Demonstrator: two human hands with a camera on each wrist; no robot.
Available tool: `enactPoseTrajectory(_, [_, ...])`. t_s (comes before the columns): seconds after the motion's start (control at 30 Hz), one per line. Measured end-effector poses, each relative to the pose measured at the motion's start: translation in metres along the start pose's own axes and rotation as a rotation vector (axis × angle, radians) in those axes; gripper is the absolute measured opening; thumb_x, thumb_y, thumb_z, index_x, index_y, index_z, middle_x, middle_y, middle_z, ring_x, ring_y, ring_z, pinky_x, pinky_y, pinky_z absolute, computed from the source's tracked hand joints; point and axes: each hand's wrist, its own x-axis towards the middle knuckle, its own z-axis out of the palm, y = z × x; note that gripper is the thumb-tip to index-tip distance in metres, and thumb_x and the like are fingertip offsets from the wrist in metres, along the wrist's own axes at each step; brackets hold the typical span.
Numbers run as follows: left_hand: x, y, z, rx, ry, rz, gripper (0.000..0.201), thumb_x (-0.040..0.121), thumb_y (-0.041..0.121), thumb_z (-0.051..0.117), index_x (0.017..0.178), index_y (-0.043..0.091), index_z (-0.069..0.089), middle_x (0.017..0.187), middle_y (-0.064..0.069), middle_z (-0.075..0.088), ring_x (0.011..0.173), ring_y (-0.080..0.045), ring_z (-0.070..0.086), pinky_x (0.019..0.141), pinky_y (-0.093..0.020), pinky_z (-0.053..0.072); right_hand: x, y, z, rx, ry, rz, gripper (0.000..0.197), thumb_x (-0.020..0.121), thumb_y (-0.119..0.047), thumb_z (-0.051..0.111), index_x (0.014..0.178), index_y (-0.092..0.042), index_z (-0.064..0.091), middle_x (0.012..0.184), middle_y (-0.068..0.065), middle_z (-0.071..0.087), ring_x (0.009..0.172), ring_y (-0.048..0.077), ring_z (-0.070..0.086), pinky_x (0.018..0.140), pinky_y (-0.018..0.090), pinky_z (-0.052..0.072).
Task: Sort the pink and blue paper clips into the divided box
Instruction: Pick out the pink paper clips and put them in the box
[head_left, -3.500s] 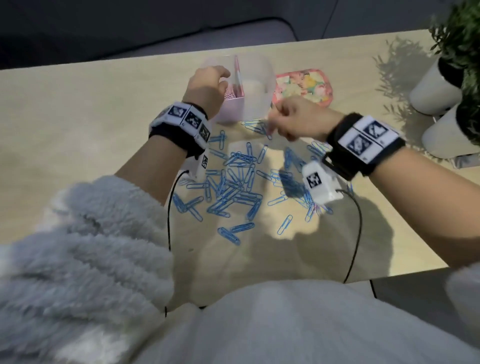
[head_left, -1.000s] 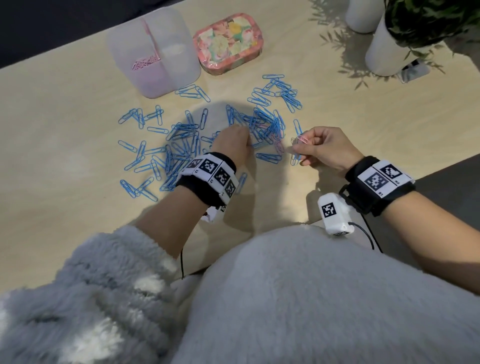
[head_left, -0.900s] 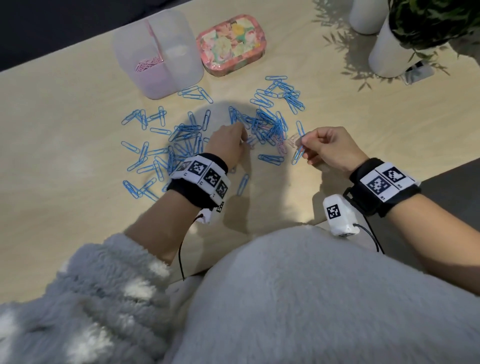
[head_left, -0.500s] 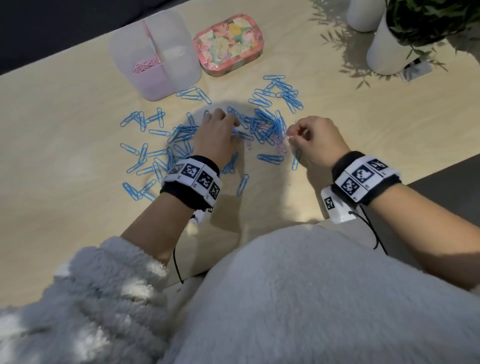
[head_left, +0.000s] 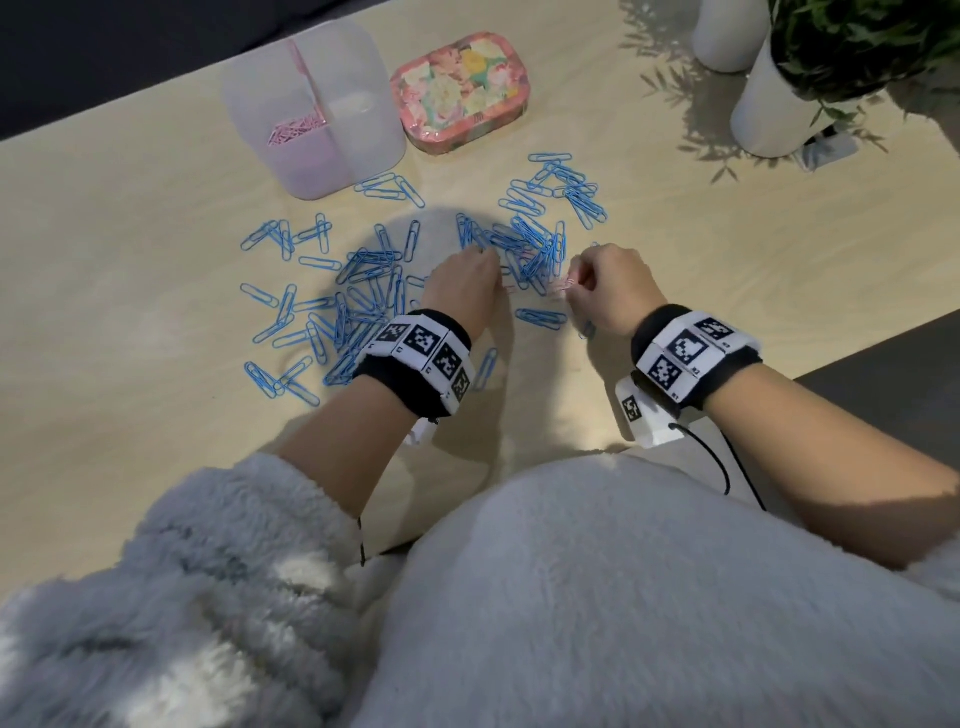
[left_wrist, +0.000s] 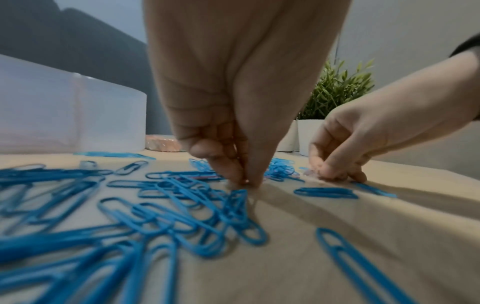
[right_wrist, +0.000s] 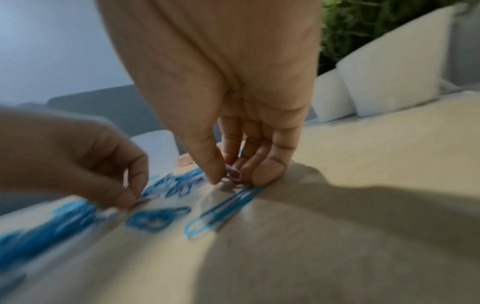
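Note:
The translucent divided box (head_left: 363, 130) stands at the back of the table, with pink clips (head_left: 291, 130) in its left compartment. Blue paper clips (head_left: 363, 291) lie scattered in front of it. My left hand (head_left: 496, 283) reaches down into the pile, fingertips (left_wrist: 245, 182) pinching a pale pink clip (right_wrist: 142, 200) on the tabletop. Just to its right, my right hand (head_left: 571, 283) is low on the table, thumb and fingers pinching a pink clip (right_wrist: 232, 173). A blue clip (right_wrist: 223, 207) lies under its fingertips.
A floral tin (head_left: 462, 93) sits right of the box. White plant pots (head_left: 769, 104) stand at the back right. The table's front edge (head_left: 857, 343) runs close behind my right wrist. My fluffy grey sleeves fill the foreground.
My left hand has drawn back from lying spread over the pile and now pinches down at the table. The right hand has stayed beside it, still holding its pink clip.

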Motion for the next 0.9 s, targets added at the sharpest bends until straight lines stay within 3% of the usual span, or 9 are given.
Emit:
enactPoseTrajectory(0.1, [-0.004, -0.007, -0.001, 0.020, -0.012, 0.068, 0.023, 0.091, 0.002, 0.048, 0.113, 0.003, 0.051, 0.113, -0.017, 0.059, 0.104, -0.035, 0.057, 0.083, -0.040, 0.044, 0.000, 0.013, -0.017, 0.326, 0.027, 0.068, 0.016, 0.082, -0.005, 0.062, 0.069, -0.014, 0.060, 0.073, 0.004, 0.069, 0.065, 0.008, 0.064, 0.069, 0.026, 0.051])
enactPoseTrajectory(0.17, [-0.006, -0.013, 0.001, 0.018, -0.018, 0.107, 0.029, 0.088, 0.000, 0.051, 0.118, 0.003, 0.050, 0.114, -0.017, 0.057, 0.104, -0.034, 0.056, 0.085, -0.040, 0.044, -0.002, 0.018, -0.029, 0.611, -0.005, 0.116, 0.014, 0.085, 0.005, 0.059, 0.082, -0.009, 0.059, 0.051, -0.008, 0.061, 0.041, -0.003, 0.053, 0.051, 0.018, 0.048])
enactPoseTrajectory(0.23, [-0.008, -0.013, -0.004, -0.148, -0.017, 0.082, 0.025, 0.092, 0.006, 0.045, 0.115, 0.003, 0.054, 0.111, -0.017, 0.056, 0.101, -0.031, 0.054, 0.083, -0.037, 0.042, -0.003, 0.020, -0.040, 0.892, -0.023, 0.191, 0.018, 0.087, 0.011, 0.050, 0.094, -0.004, 0.056, 0.048, -0.003, 0.059, 0.035, 0.005, 0.049, 0.041, 0.017, 0.044])
enactPoseTrajectory(0.4, [0.007, 0.009, -0.021, -0.907, -0.113, -0.244, 0.024, 0.093, 0.013, 0.038, 0.073, 0.011, 0.051, 0.071, -0.005, 0.049, 0.062, -0.017, 0.044, 0.055, -0.025, 0.032, 0.000, 0.028, -0.062, 1.243, -0.119, 0.463, 0.027, 0.071, -0.003, 0.035, 0.058, -0.009, 0.058, 0.053, 0.005, 0.047, 0.050, 0.017, 0.044, 0.041, 0.016, 0.044])
enactPoseTrajectory(0.5, [0.022, 0.022, -0.026, -1.142, -0.201, -0.399, 0.039, 0.093, 0.026, 0.036, 0.057, 0.015, 0.044, 0.059, -0.002, 0.048, 0.051, -0.015, 0.042, 0.053, -0.022, 0.030, 0.003, 0.032, -0.060, 1.301, -0.156, 0.530, 0.035, 0.087, -0.022, 0.033, 0.056, -0.011, 0.044, 0.049, 0.004, 0.048, 0.041, 0.017, 0.046, 0.041, 0.014, 0.040])
enactPoseTrajectory(0.6, [0.039, 0.035, -0.023, -0.923, -0.146, -0.272, 0.042, 0.097, 0.019, 0.034, 0.057, 0.012, 0.044, 0.057, -0.007, 0.058, 0.057, -0.023, 0.058, 0.057, -0.025, 0.036, 0.007, 0.031, -0.050, 1.184, -0.053, 0.512, 0.042, 0.094, -0.023, 0.043, 0.055, -0.013, 0.036, 0.042, 0.002, 0.049, 0.034, 0.013, 0.040, 0.036, 0.013, 0.030])
enactPoseTrajectory(0.7, [0.046, 0.049, -0.018, -0.444, -0.103, -0.127, 0.014, 0.095, 0.008, 0.033, 0.096, 0.008, 0.047, 0.087, -0.015, 0.063, 0.089, -0.033, 0.060, 0.075, -0.035, 0.041, 0.011, 0.035, -0.043, 1.092, 0.005, 0.426, 0.035, 0.091, -0.019, 0.053, 0.059, -0.014, 0.039, 0.048, 0.002, 0.043, 0.036, 0.014, 0.033, 0.034, 0.016, 0.025])
enactPoseTrajectory(0.8, [0.048, 0.057, -0.012, -0.140, -0.061, -0.079, 0.035, 0.096, 0.030, 0.043, 0.119, 0.004, 0.042, 0.106, -0.015, 0.065, 0.099, -0.034, 0.062, 0.078, -0.038, 0.044, 0.009, 0.036, -0.042, 1.154, -0.063, 0.379, 0.031, 0.089, -0.016, 0.053, 0.062, -0.015, 0.038, 0.050, 0.001, 0.033, 0.039, 0.013, 0.024, 0.036, 0.014, 0.019])
enactPoseTrajectory(0.9, [0.052, 0.054, -0.006, -0.092, -0.037, -0.093, 0.033, 0.096, 0.033, 0.044, 0.116, 0.006, 0.048, 0.113, -0.014, 0.064, 0.106, -0.033, 0.059, 0.083, -0.038, 0.044, 0.007, 0.033, -0.038, 1.089, -0.082, 0.387, 0.030, 0.091, -0.011, 0.050, 0.062, -0.013, 0.045, 0.039, -0.006, 0.029, 0.031, 0.008, 0.019, 0.037, 0.009, 0.016])
